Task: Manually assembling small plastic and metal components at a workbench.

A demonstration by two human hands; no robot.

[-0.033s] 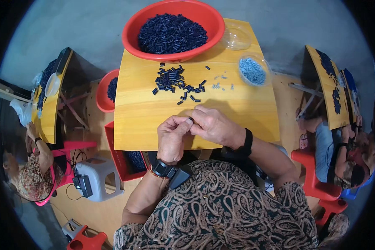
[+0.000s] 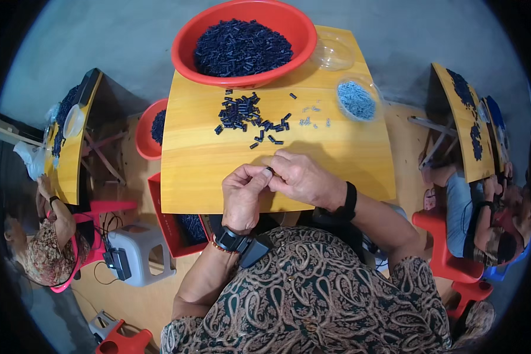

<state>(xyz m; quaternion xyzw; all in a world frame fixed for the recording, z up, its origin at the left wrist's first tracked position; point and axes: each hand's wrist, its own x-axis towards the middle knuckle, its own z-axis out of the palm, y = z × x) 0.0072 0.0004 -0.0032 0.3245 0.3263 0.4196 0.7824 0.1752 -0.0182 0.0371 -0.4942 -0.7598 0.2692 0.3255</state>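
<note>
Close to the table's near edge, my left hand (image 2: 242, 194) pinches a small black plastic piece (image 2: 269, 170) between thumb and forefinger. My right hand (image 2: 305, 179) meets it there, fingers closed against the same spot; what they grip is hidden. Beyond my hands a loose pile of small black tube-like pieces (image 2: 239, 112) lies on the yellow wooden table (image 2: 203, 177). To its right are several tiny silvery parts (image 2: 305, 122), too small to name. A clear round tub (image 2: 356, 100) at the right holds many more of them.
A large red basin (image 2: 186, 50) full of black pieces stands at the table's far edge, beside a clear plastic container (image 2: 333, 54). Left of the table are a smaller red basin (image 2: 144, 133) and a red box (image 2: 157, 197). Other people work at side tables left and right.
</note>
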